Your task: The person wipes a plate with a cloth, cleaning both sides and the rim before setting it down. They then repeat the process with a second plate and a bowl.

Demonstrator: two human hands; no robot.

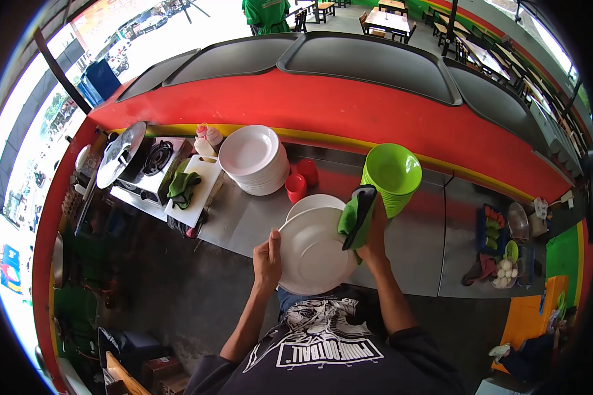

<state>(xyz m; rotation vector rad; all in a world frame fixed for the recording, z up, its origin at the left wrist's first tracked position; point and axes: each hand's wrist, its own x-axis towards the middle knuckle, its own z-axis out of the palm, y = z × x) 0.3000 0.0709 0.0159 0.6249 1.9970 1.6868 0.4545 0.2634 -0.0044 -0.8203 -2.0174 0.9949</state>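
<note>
A white plate (310, 257) is held up in front of my body, tilted toward me. My left hand (267, 261) grips its left edge, thumb on the upper face and fingers behind. At the right rim, my right hand (374, 234) is closed on a green and black cloth (358, 216), which touches the plate. Behind the held plate, another white plate (317, 202) shows its upper rim; what it rests on is hidden. Farther back stand a stack of white plates (254, 160) and a stack of lime-green bowls (391, 172), the bowls just beyond my right hand.
Two red cups (296, 187) stand on the steel counter (415, 253) between the stacks. To the left are a white cutting board (196, 191) with a cloth (184, 187) and a stove (158, 161). Black trays (369, 66) line the red ledge. Eggs (505, 273) sit far right.
</note>
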